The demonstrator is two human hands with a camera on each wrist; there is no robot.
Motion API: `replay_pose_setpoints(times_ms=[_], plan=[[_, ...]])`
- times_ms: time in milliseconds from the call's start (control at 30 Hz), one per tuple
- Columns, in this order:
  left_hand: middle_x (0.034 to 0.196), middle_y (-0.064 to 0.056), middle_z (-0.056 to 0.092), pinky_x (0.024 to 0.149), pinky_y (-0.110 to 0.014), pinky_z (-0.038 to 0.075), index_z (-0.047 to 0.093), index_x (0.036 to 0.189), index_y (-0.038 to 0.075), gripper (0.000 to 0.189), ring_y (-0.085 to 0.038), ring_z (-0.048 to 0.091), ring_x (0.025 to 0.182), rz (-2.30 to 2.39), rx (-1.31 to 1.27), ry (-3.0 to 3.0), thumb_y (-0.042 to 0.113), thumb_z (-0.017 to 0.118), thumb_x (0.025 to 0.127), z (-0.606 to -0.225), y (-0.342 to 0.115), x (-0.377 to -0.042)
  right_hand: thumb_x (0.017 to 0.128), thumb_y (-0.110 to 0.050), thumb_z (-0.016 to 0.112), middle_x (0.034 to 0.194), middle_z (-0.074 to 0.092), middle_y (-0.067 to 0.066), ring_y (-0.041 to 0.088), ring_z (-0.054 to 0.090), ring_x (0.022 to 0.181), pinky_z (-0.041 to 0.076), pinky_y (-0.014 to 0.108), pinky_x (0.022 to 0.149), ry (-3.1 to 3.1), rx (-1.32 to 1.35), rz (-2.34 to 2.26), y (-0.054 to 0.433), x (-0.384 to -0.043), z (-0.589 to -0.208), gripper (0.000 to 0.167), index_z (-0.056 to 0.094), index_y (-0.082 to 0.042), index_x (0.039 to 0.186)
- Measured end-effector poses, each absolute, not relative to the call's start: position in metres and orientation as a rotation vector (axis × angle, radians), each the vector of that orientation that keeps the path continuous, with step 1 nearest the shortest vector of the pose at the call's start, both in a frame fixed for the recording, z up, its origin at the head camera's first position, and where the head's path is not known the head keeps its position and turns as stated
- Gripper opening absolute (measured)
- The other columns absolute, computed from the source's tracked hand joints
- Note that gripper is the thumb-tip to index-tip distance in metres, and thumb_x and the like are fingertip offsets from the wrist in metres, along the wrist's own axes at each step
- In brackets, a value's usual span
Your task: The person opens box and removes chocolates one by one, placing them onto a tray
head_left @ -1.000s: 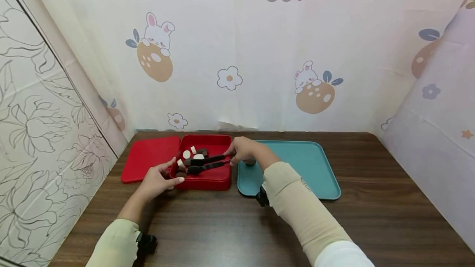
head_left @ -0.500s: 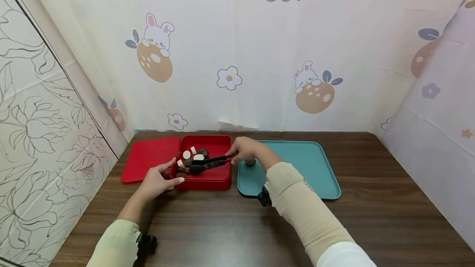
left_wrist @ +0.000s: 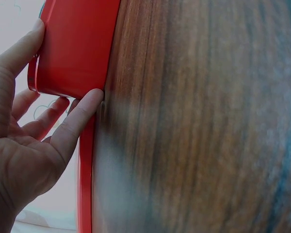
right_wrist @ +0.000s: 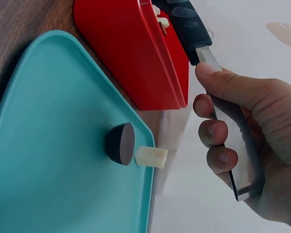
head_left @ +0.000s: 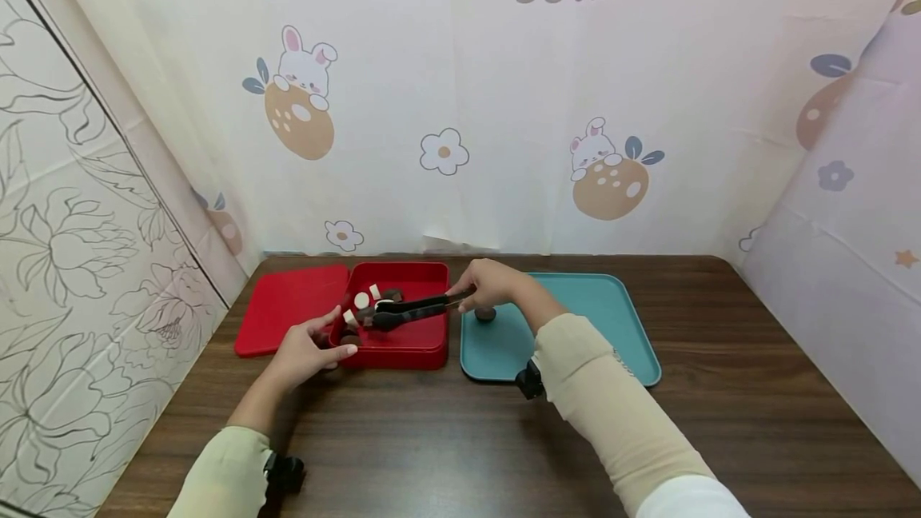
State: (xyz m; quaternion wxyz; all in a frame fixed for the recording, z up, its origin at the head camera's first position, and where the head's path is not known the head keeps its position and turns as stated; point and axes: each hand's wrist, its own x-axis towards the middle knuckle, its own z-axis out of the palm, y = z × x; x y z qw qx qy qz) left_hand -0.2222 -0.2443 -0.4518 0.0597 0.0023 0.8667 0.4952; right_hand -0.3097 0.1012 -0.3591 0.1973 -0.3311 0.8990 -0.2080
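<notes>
My right hand (head_left: pixel 489 282) grips metal tongs (right_wrist: pixel 235 141) with black ends, reaching over the right wall of a red box (head_left: pixel 403 356). The black ends (head_left: pixel 413 312) are inside the box, with brown pieces (head_left: pixel 365 316) right at their tips. Cream pieces (head_left: pixel 362 300) and more brown pieces lie at the box's left side. My left hand (head_left: pixel 305 350) touches the box's front left corner, its fingers spread and mostly straight, as the left wrist view shows. A dark round piece (right_wrist: pixel 120 143) and a cream block (right_wrist: pixel 151 156) sit on a teal tray (right_wrist: pixel 63 160).
A flat red lid-like panel (head_left: pixel 288 306) lies left of the box. The teal tray stands right beside the box on the brown wooden table (head_left: pixel 424 438). Printed curtains (head_left: pixel 518 142) hang behind the table's far edge.
My right hand has moved right and slightly up, drawing the tongs' ends rightward inside the box. More of the dark piece on the tray shows now. The left hand has stayed in place.
</notes>
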Motion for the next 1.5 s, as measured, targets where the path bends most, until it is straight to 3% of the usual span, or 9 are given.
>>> replay_pose_setpoints(times_ms=[167, 367, 600, 933, 1133, 1367, 1500], plan=[[0.12, -0.02, 0.055, 0.068, -0.034, 0.059, 0.039, 0.151, 0.017, 0.09, -0.023, 0.062, 0.08, 1.504, 0.006, 2.622, 0.035, 0.085, 0.075, -0.451, -0.243, -0.222, 0.089, -0.012, 0.073, 0.066, 0.059, 0.0, 0.01, 0.034, 0.045, 0.035, 0.022, 0.049, 2.505, -0.937, -0.631, 0.115, -0.306, -0.353, 0.035, 0.069, -0.012, 0.124], [0.132, -0.023, 0.05, 0.07, -0.034, 0.059, 0.037, 0.151, 0.017, 0.091, -0.026, 0.059, 0.092, 1.508, 0.003, 2.604, 0.036, 0.084, 0.076, -0.451, -0.244, -0.221, 0.088, -0.012, 0.073, 0.055, 0.049, -0.003, 0.011, 0.043, 0.047, 0.04, 0.024, 0.05, 2.509, -0.943, -0.668, 0.132, -0.3, -0.344, 0.036, 0.069, -0.011, 0.124], [0.132, -0.025, 0.049, 0.07, -0.034, 0.059, 0.036, 0.152, 0.016, 0.091, -0.025, 0.06, 0.091, 1.521, -0.001, 2.589, 0.036, 0.084, 0.076, -0.452, -0.244, -0.219, 0.087, -0.014, 0.075, 0.061, 0.055, -0.003, 0.013, 0.044, 0.056, 0.041, 0.027, 0.054, 2.555, -0.943, -0.696, 0.151, -0.294, -0.342, 0.035, 0.07, -0.013, 0.122], [0.125, -0.022, 0.053, 0.07, -0.034, 0.059, 0.037, 0.151, 0.017, 0.09, -0.026, 0.058, 0.094, 1.524, 0.0, 2.595, 0.036, 0.084, 0.076, -0.451, -0.244, -0.22, 0.088, -0.016, 0.074, 0.061, 0.054, -0.002, 0.014, 0.042, 0.053, 0.041, 0.029, 0.053, 2.568, -0.928, -0.782, 0.181, -0.284, -0.341, 0.035, 0.07, -0.014, 0.122], [0.128, -0.022, 0.052, 0.07, -0.034, 0.059, 0.037, 0.151, 0.017, 0.091, -0.027, 0.057, 0.095, 1.519, 0.009, 2.602, 0.036, 0.084, 0.077, -0.45, -0.243, -0.22, 0.088, -0.015, 0.074, 0.071, 0.063, -0.002, 0.014, 0.042, 0.052, 0.04, 0.029, 0.051, 2.555, -0.906, -0.816, 0.198, -0.276, -0.34, 0.035, 0.069, -0.012, 0.123], [0.13, -0.024, 0.05, 0.071, -0.034, 0.059, 0.036, 0.152, 0.016, 0.091, -0.029, 0.054, 0.102, 1.524, 0.017, 2.587, 0.037, 0.083, 0.077, -0.451, -0.243, -0.22, 0.089, -0.015, 0.073, 0.107, 0.072, 0.002, 0.013, 0.039, 0.049, 0.041, 0.029, 0.05, 2.546, -0.894, -0.829, 0.215, -0.269, -0.342, 0.037, 0.068, -0.011, 0.125], [0.129, -0.023, 0.05, 0.071, -0.034, 0.059, 0.036, 0.152, 0.016, 0.09, -0.03, 0.054, 0.102, 1.527, 0.015, 2.584, 0.036, 0.083, 0.077, -0.451, -0.243, -0.22, 0.089, -0.015, 0.073, 0.108, 0.072, 0.003, 0.012, 0.037, 0.048, 0.039, 0.028, 0.049, 2.542, -0.889, -0.835, 0.225, -0.264, -0.345, 0.038, 0.067, -0.011, 0.126]])
